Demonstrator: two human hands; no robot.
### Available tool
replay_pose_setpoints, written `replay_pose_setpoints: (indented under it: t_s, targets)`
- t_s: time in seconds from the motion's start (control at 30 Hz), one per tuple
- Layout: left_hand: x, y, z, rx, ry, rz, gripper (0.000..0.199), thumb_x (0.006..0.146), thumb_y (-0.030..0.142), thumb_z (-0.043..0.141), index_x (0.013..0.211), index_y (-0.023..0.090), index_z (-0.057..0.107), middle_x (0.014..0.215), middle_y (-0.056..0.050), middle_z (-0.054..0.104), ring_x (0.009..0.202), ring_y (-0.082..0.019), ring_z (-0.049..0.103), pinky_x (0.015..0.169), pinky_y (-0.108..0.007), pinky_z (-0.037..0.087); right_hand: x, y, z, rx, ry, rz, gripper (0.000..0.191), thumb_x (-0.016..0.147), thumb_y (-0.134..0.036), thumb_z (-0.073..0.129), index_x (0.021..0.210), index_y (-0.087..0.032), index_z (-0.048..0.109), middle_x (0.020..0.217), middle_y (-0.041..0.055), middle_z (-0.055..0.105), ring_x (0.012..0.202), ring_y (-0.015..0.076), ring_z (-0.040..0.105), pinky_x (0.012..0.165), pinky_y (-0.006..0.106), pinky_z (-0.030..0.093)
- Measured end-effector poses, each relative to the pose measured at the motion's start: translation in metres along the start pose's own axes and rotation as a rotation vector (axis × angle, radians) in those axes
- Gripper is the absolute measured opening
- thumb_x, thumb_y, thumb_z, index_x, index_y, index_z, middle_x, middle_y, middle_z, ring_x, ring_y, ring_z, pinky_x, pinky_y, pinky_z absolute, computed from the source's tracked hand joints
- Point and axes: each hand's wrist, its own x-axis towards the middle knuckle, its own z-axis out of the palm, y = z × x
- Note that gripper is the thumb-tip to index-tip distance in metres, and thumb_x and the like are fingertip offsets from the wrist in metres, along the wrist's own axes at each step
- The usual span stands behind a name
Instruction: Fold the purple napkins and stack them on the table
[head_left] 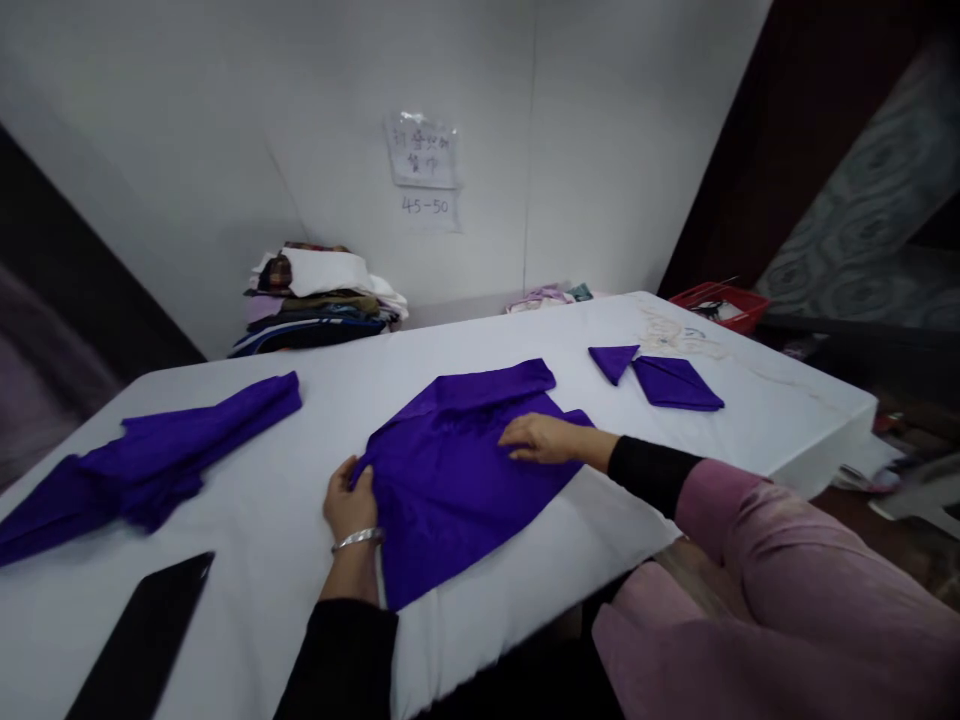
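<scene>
A purple cloth [465,480] lies partly spread on the white-covered table [300,560], its far edge folded over towards me. My left hand [350,505], with a silver bracelet at the wrist, pinches the cloth's left corner between thumb and fingers. On the right part of the same cloth rests my right hand [541,438], its fingers stretched out and slightly bent, pressing on the fabric. To the right are a small folded purple triangle [615,362] and a flat folded purple piece [677,383]. Another purple cloth [161,460] lies crumpled on the left.
A black flat object [142,640] lies at the near left. Behind the table stands a stack of folded clothes [319,300]. Paper notes [424,170] hang on the white wall. A red basket [724,305] is beyond the far right corner, near beige lace [671,335].
</scene>
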Motion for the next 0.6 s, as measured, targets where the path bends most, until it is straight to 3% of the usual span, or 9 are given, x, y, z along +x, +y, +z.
replay_pose_setpoints:
  t_s: [0.1,0.2,0.3,0.4,0.5,0.6]
  targets:
    - [0.0,0.005,-0.002,0.04,-0.021,0.001,0.044,0.065,0.03,0.063,0.107,0.016,0.06,0.11,-0.009,0.063,0.106,-0.023,0.057,0.099,-0.042,0.039,-0.05,-0.001,0.015,0.042,0.018,0.152,0.04,0.081,-0.024,0.054,0.121,-0.015,0.056,0.119,0.0117,0.059,0.112,0.021,0.051,0.097,0.036,0.039]
    - [-0.005,0.011,-0.004,0.208,-0.099,0.021,0.055,0.064,0.038,0.064,0.115,0.02,0.057,0.116,-0.009,0.06,0.109,-0.028,0.054,0.1,-0.049,0.037,-0.095,0.008,0.017,0.008,0.045,0.308,0.05,0.071,-0.012,0.055,0.121,-0.016,0.056,0.128,0.0122,0.054,0.121,0.0241,0.046,0.1,0.042,0.036]
    - [-0.013,0.012,-0.005,0.357,-0.198,0.145,0.066,0.065,0.045,0.062,0.125,0.021,0.05,0.124,-0.012,0.054,0.115,-0.033,0.049,0.101,-0.052,0.034,-0.123,0.02,0.017,-0.045,0.123,0.393,0.051,0.068,-0.005,0.049,0.117,-0.014,0.059,0.129,0.014,0.052,0.12,0.0235,0.047,0.099,0.041,0.037]
    - [-0.021,0.009,-0.008,0.438,-0.236,0.298,0.072,0.068,0.049,0.056,0.131,0.017,0.043,0.134,-0.014,0.045,0.126,-0.032,0.038,0.106,-0.05,0.029,-0.129,0.032,0.021,-0.11,0.216,0.42,0.044,0.074,-0.004,0.044,0.113,-0.013,0.061,0.124,0.0139,0.056,0.114,0.0212,0.052,0.096,0.038,0.04]
    - [-0.031,0.006,-0.017,0.515,-0.247,0.362,0.076,0.069,0.051,0.051,0.135,0.016,0.039,0.141,-0.015,0.037,0.132,-0.031,0.029,0.108,-0.048,0.026,-0.122,0.042,0.024,-0.178,0.254,0.438,0.04,0.076,-0.003,0.045,0.11,-0.015,0.062,0.12,0.0111,0.059,0.108,0.0201,0.054,0.093,0.035,0.041]
    - [-0.041,0.003,-0.029,0.564,-0.251,0.379,0.074,0.068,0.051,0.049,0.135,0.024,0.038,0.145,-0.008,0.033,0.132,-0.032,0.031,0.108,-0.049,0.029,-0.11,0.05,0.023,-0.233,0.258,0.474,0.034,0.077,-0.004,0.046,0.103,-0.016,0.064,0.112,0.0091,0.062,0.098,0.0189,0.056,0.088,0.032,0.041]
